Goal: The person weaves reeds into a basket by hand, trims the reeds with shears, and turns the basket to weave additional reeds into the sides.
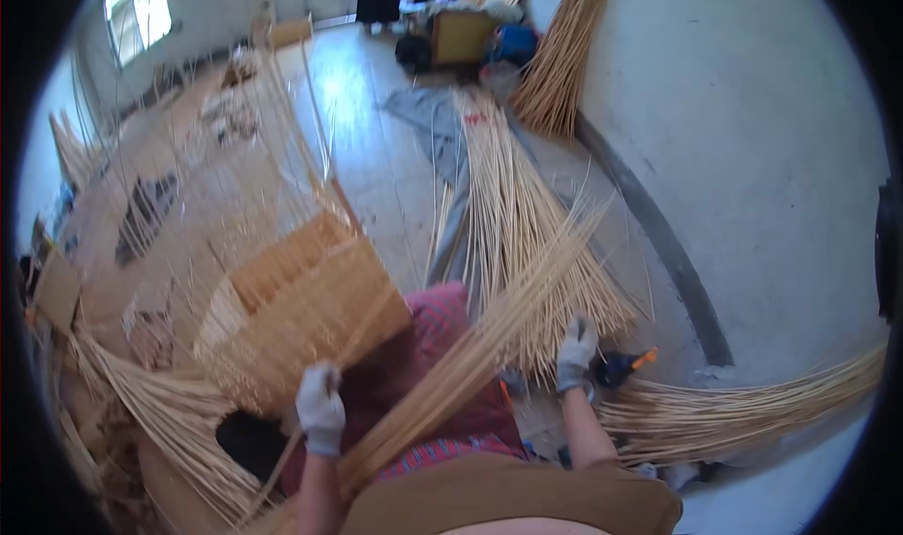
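Note:
A woven rattan basket (320, 323) sits tilted in front of my lap, with long loose stakes rising from its far side. My left hand (321, 409), in a white glove, is closed at the basket's near lower edge, on what looks like a thin cane strand running past the wall. My right hand (577, 351), gloved too, is closed at the near ends of a large spread of pale canes (513, 224) on the floor. What its fingers hold is hidden. Another bundle of canes (442, 394) lies slanting across my lap between the hands.
A dark tool with an orange tip (616, 367) lies beside my right hand. More canes lie to the right (743, 408) and left (169, 413). A tall cane bundle (564, 55) leans on the right wall. Bags and a box (461, 36) stand at the back.

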### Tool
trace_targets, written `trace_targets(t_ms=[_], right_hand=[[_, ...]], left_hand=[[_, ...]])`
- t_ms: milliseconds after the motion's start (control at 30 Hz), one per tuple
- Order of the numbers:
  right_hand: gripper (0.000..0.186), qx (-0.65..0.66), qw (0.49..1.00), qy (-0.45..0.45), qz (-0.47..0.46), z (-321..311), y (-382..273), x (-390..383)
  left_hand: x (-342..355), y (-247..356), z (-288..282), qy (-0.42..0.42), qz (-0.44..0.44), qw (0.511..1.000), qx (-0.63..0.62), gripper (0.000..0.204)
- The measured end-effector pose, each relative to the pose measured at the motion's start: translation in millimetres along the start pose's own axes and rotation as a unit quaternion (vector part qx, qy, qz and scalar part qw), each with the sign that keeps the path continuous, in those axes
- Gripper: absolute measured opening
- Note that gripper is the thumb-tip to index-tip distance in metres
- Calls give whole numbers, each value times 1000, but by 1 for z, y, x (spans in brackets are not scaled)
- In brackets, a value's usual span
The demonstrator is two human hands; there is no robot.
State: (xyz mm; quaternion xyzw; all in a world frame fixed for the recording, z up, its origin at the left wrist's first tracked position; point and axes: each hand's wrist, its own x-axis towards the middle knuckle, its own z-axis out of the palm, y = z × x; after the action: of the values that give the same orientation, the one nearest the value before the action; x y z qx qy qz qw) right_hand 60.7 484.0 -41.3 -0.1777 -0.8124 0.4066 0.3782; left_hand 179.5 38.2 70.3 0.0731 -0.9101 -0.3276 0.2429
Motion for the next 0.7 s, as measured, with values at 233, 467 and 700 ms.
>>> trace_targets(t_ms=[233,467,700], right_hand=[[38,404,673,-601,152,47,-222,-68],[20,474,783,-390,98,70,-266,19],[59,364,730,-572,-86,129,-273,4]], left_hand=[[34,54,34,-138,138,978,-69,14],[29,7,-86,-30,73,994,70,13],[22,-26,-79,136,-36,989,54,19]])
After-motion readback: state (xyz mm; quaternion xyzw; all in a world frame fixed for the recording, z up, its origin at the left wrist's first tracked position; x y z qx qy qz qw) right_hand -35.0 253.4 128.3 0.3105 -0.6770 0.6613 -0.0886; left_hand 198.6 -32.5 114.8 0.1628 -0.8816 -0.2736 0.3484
